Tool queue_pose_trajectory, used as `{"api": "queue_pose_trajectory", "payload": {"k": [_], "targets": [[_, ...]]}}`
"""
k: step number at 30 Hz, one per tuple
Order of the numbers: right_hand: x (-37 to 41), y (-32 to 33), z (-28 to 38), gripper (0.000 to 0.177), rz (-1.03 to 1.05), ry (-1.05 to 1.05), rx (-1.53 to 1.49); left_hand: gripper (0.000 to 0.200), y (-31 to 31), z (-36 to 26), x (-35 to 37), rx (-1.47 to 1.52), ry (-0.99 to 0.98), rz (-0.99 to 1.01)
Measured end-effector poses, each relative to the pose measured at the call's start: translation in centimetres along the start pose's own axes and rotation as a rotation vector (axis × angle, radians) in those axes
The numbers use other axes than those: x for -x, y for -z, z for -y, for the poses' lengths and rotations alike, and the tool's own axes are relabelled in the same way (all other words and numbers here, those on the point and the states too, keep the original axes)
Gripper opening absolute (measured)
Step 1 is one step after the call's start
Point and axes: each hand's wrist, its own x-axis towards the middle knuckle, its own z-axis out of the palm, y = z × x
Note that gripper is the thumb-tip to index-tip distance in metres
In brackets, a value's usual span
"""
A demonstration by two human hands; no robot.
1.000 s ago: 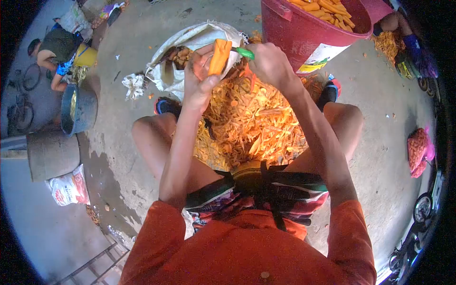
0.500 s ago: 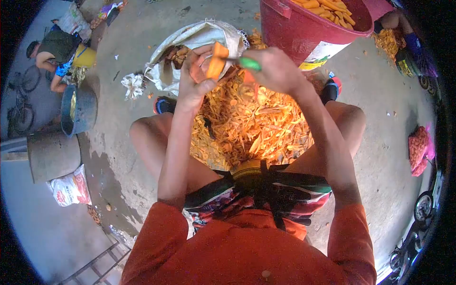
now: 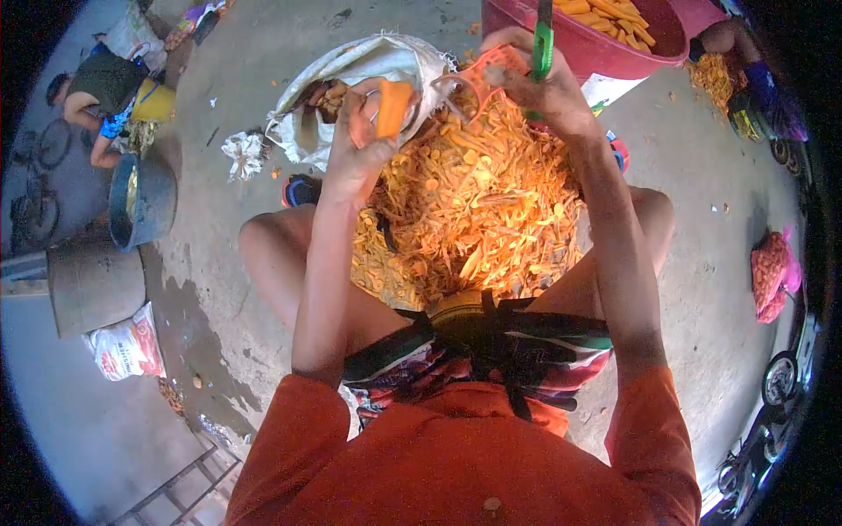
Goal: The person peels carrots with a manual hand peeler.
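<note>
My left hand (image 3: 353,149) is closed around a peeled carrot (image 3: 394,108), its cut end pointing up. In my right hand (image 3: 557,98) are two tools at once. One is a knife with a green handle (image 3: 543,51), its blade pointing away from me. The other is an orange peeler (image 3: 485,81), held out toward the carrot but apart from it. Below both hands, a heap of carrot peelings and cut ends (image 3: 478,210) covers the floor between my legs.
Ahead lies an open white sack (image 3: 430,66) with unpeeled carrots (image 3: 328,96) inside. Right of it stands a red tub (image 3: 671,53) of peeled carrots (image 3: 614,19). A person (image 3: 105,92) bends near a dark tub (image 3: 145,206) at left. A red mesh bag (image 3: 772,276) lies far right.
My right hand has moved up and away from the carrot. The knife has turned from pointing at the carrot to pointing forward, and the peeler now shows clearly.
</note>
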Motion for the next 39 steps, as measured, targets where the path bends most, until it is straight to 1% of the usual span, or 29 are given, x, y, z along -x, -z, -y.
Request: {"api": "queue_pose_trajectory", "payload": {"k": [1,2,3,5,6,7,9,10,11,13,15,17,19,21,22,23,24,25,26,27,28,29,30,31,33,34,35,37,39], "targets": [[0.0,-0.4,0.3,0.029,-0.027,-0.007,0.027,0.097,-0.2,0.1,-0.1,0.029,0.006,-0.007],[0.3,-1.1,0.4,0.029,0.035,-0.082,-0.071,0.097,-0.1,0.6,-0.4,0.09,-0.005,0.034],[0.3,-2.0,0.6,0.029,0.029,-0.082,-0.07,0.097,-0.4,0.6,-0.4,0.091,-0.002,0.039],[0.2,-3.6,1.0,0.03,0.065,0.029,-0.066,0.098,-0.9,0.6,-0.1,-0.016,0.059,0.071],[0.3,-3.6,1.1,0.03,0.07,-0.065,-0.1,0.099,-0.9,0.5,-0.3,0.004,0.083,0.086],[0.3,-3.5,1.1,0.03,0.068,-0.068,-0.103,0.099,-0.9,0.4,-0.1,0.004,0.087,0.085],[-0.3,-2.6,0.7,0.022,0.045,0.113,0.02,0.099,-1.0,0.1,0.1,0.008,0.036,0.106],[-0.8,-1.6,-0.4,0.021,-0.021,0.071,0.058,0.099,-1.1,0.0,0.3,0.009,0.035,0.106],[-0.7,-0.4,-1.1,0.021,-0.021,0.072,0.059,0.099,-1.1,-0.2,0.3,-0.001,0.011,0.122],[-0.7,-0.1,-0.4,0.022,-0.098,-0.003,0.117,0.099,-1.2,-0.2,0.3,-0.012,-0.016,0.143],[-0.4,-0.8,0.4,0.022,-0.115,-0.043,0.136,0.099,-1.1,0.1,0.1,-0.026,0.012,0.06],[-0.2,-3.0,0.9,0.022,0.085,0.166,0.094,0.098,-1.1,0.2,-0.2,-0.053,-0.006,0.037],[-0.5,-2.2,-0.1,0.026,0.13,0.173,0.06,0.097,-1.0,0.3,0.0,-0.076,-0.098,0.11],[-1.0,-0.1,-0.3,0.029,-0.05,0.039,0.075,0.097,-0.9,0.3,0.4,-0.05,-0.089,0.141],[-1.0,0.4,0.2,0.023,-0.091,-0.048,0.06,0.097,-1.1,0.1,0.3,-0.037,-0.097,0.15],[-0.9,0.3,0.4,0.023,-0.091,-0.04,0.062,0.097,-1.2,-0.1,0.1,-0.026,-0.109,0.159],[-0.7,-0.7,1.4,0.023,-0.031,0.03,0.096,0.098,-1.2,0.3,0.0,-0.029,-0.127,0.092],[-0.5,-1.9,2.1,0.022,0.027,0.097,0.129,0.098,-1.4,0.7,-0.1,-0.031,-0.131,0.092],[-0.3,-3.2,2.0,0.022,0.06,0.178,0.067,0.098,-1.5,1.0,-0.3,-0.036,-0.169,0.049],[-0.7,-2.7,1.1,0.022,0.058,0.181,0.064,0.097,-1.4,1.2,-0.3,-0.043,-0.202,0.005],[-1.2,-1.8,0.1,0.022,-0.001,0.163,0.113,0.096,-1.0,1.1,-0.4,-0.109,-0.244,0.071],[-0.9,-1.0,-0.8,0.023,-0.059,0.142,0.162,0.096,-1.0,1.2,0.1,-0.11,-0.234,0.069],[-0.7,-0.1,0.4,0.024,-0.109,-0.006,0.128,0.094,-1.2,1.0,0.1,-0.085,-0.223,0.097],[-0.6,0.0,0.3,0.024,-0.114,-0.005,0.132,0.091,-1.5,0.8,0.0,-0.059,-0.217,0.129],[-0.9,0.1,-0.1,0.025,-0.144,0.015,0.123,0.087,-1.6,0.9,-0.3,-0.028,-0.21,0.102],[-0.5,-1.0,1.3,0.026,-0.043,0.051,0.145,0.086,-1.8,1.0,-0.3,-0.043,-0.183,0.048],[-0.7,-1.5,1.8,0.026,-0.043,0.054,0.145,0.084,-1.9,0.9,-0.4,-0.059,-0.155,-0.005],[-0.5,-2.4,1.9,0.026,0.022,0.214,0.208,0.083,-1.5,0.7,-0.5,-0.068,-0.183,0.047],[-1.0,-0.2,0.3,0.022,-0.087,0.001,0.082,0.079,-1.2,0.7,-0.4,-0.068,-0.236,0.158]]}}
